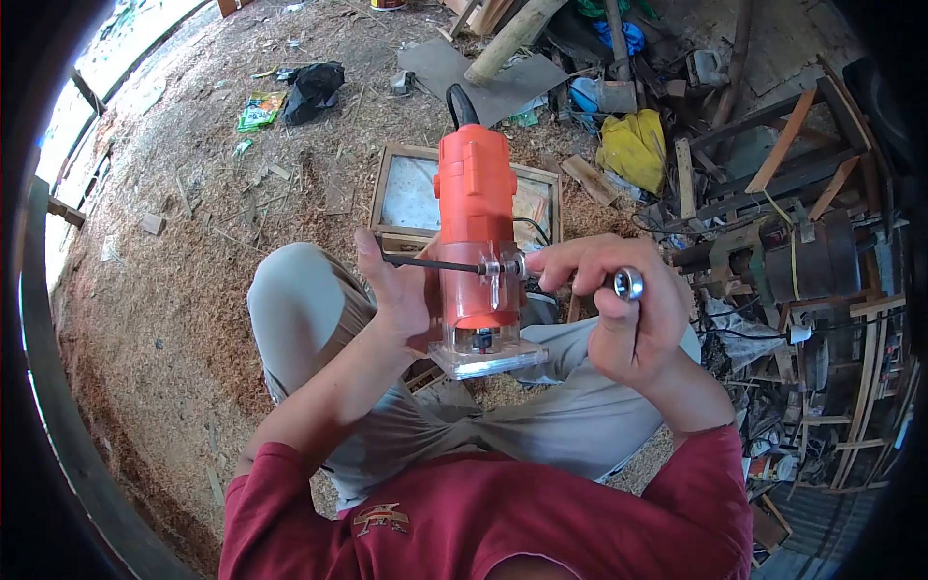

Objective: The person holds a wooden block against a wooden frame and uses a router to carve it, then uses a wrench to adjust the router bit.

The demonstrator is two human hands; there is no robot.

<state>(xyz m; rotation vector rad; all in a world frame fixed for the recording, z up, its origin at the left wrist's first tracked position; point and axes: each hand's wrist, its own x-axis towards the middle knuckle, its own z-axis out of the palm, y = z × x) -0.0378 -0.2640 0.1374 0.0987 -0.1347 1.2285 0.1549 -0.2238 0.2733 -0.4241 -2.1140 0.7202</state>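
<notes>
An orange power tool with a clear plastic base stands upright over my lap, its black cord end at the top. My left hand is wrapped round the tool's left side, thumb raised. A thin black rod runs from beside that thumb to the clamp screw on the clear base. My right hand is curled round a shiny metal socket wrench, most of it hidden in the palm. Its index fingertip touches the knob at the right of the clamp.
Beyond the tool, a wooden-framed panel lies on the shavings-covered ground. A black plastic bag is at the upper left. A yellow cloth, wood pieces and a dark motor stand to the right.
</notes>
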